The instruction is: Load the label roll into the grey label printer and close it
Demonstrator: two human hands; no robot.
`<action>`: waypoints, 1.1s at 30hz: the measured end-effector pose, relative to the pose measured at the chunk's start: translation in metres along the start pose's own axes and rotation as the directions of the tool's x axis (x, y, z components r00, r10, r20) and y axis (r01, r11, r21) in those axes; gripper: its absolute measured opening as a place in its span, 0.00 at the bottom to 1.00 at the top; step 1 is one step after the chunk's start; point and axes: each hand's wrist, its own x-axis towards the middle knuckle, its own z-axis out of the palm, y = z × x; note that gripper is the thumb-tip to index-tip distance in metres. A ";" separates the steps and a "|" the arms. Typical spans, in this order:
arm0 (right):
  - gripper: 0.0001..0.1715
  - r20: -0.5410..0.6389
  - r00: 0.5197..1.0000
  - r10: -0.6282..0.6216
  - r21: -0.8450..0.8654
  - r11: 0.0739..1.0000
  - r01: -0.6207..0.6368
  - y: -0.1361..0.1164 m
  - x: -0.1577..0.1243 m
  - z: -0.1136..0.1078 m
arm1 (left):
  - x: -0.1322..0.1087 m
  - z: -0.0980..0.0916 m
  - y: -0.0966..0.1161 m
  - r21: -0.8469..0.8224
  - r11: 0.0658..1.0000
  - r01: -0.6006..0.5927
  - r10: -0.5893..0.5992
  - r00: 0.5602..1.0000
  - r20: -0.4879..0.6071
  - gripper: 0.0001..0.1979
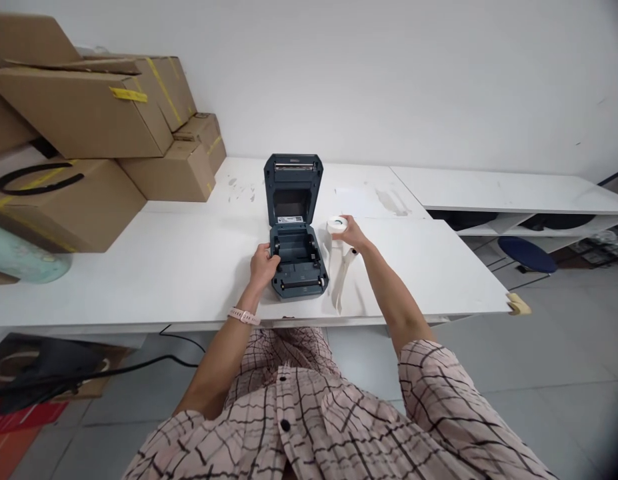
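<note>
A dark grey label printer (295,233) sits on the white table (179,273) with its lid tipped up and its bay exposed. My left hand (263,263) rests on the printer's left side, fingers at the edge of the bay. My right hand (353,233) holds a white label roll (336,224) just to the right of the printer. A loose strip of label paper (341,277) trails from the roll down across the table toward the front edge.
Several cardboard boxes (89,133) are stacked at the table's left and back. A teal cylinder (23,257) lies at the far left. A second white table (509,190) stands to the right, with a blue stool (527,254) below. Cables (139,363) run across the floor.
</note>
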 end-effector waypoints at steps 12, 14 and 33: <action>0.40 0.301 0.953 -0.035 0.224 0.974 -0.035 0.043 -0.080 -0.062 | 0.002 0.001 -0.006 -0.060 0.998 -0.034 0.032 0.999 -0.029 0.23; 0.37 0.328 0.945 -0.003 0.205 0.976 -0.068 0.043 -0.092 -0.051 | 0.001 0.001 -0.005 -0.055 0.998 -0.025 0.024 1.000 -0.020 0.24; 0.33 0.706 0.621 -0.340 -0.276 0.676 0.684 -0.072 -0.083 0.077 | 0.000 0.003 -0.008 -0.101 0.995 -0.002 -0.001 1.000 -0.023 0.22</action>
